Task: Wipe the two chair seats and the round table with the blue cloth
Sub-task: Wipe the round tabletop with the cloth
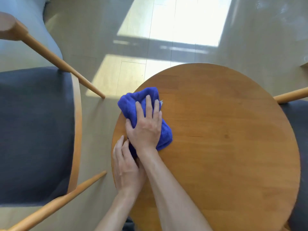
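Far left of the hands, dark chair seat (35,130), cut off by the frame edge. Left hand (127,165) flat on the round bench (225,147), fingers relaxed and straight, fingertips touching the blue cloth (133,104). Right hand (146,125) pressing down on the bunched cloth, fingers spread. No legible label. Far right, second seat (298,130) mostly hidden behind the bench.
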### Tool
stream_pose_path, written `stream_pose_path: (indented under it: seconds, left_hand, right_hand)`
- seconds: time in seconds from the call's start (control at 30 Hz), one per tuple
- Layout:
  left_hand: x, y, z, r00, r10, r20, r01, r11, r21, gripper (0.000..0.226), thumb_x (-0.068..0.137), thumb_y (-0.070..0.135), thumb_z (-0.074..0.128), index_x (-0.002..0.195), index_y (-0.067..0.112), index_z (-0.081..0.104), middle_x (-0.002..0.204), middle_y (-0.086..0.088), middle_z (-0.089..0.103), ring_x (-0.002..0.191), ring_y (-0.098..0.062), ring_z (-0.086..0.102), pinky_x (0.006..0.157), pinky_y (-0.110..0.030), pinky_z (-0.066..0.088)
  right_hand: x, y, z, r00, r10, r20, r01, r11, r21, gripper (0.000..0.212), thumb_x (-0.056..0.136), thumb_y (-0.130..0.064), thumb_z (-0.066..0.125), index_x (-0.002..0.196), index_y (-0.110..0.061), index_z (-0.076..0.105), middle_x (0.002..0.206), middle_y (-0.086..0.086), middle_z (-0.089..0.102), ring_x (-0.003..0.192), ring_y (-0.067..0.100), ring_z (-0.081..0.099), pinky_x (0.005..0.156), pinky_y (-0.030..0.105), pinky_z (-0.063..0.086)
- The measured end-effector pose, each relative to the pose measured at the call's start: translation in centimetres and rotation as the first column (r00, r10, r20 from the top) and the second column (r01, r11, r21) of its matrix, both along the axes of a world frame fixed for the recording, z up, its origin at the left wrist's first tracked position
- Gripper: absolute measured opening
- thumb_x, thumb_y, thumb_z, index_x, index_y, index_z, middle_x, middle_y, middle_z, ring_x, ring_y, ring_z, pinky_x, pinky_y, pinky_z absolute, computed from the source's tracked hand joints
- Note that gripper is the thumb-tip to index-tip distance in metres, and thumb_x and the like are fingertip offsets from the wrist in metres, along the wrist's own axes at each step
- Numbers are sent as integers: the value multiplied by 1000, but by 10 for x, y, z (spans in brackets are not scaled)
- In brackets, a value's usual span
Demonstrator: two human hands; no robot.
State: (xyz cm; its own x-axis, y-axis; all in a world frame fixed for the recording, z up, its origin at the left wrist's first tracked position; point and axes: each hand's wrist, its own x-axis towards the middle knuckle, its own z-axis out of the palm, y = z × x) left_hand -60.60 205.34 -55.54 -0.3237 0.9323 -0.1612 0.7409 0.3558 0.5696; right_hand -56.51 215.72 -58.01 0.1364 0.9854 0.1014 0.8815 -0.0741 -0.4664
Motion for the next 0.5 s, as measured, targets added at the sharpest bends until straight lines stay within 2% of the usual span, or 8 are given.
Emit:
stream_pose_path:
  seconds: [0.13,0.27,0.37,0.5]
  left_hand:
    - [-6,-3,8,992,78,97,-75,997,-29,72,79,15,76,139,10,36,147,-1,34,134,-20,37,103,-48,44]
    - [0,-1,3,993,81,83,-80,997,-11,70,76,9,77,133,12,36,147,-5,36,137,-23,33,104,-51,41]
    - [6,0,-2,996,83,36,-82,996,-29,67,73,6,77,130,7,41,145,-11,38,139,-28,29,106,-54,37]
    - [19,4,-1,994,47,-99,-51,998,-39,63,69,5,76,126,1,49,141,-20,42,136,-39,34,104,-59,38]
  right_hand:
    - [-15,-8,-1,992,115,-45,-114,993,29,48,79,-34,57,126,-21,61,150,7,40,142,33,28,112,49,31]
    - [-4,-6,-3,980,195,-35,-192,979,70,46,80,-31,58,124,-19,62,148,9,43,142,34,28,111,49,31]
    - [9,0,-5,960,280,-19,-278,958,70,46,81,-31,61,125,-17,61,149,9,42,142,34,29,112,49,30]
    - [33,14,-6,945,328,1,-326,941,94,46,78,-28,65,122,-15,63,147,11,44,139,35,33,109,50,34]
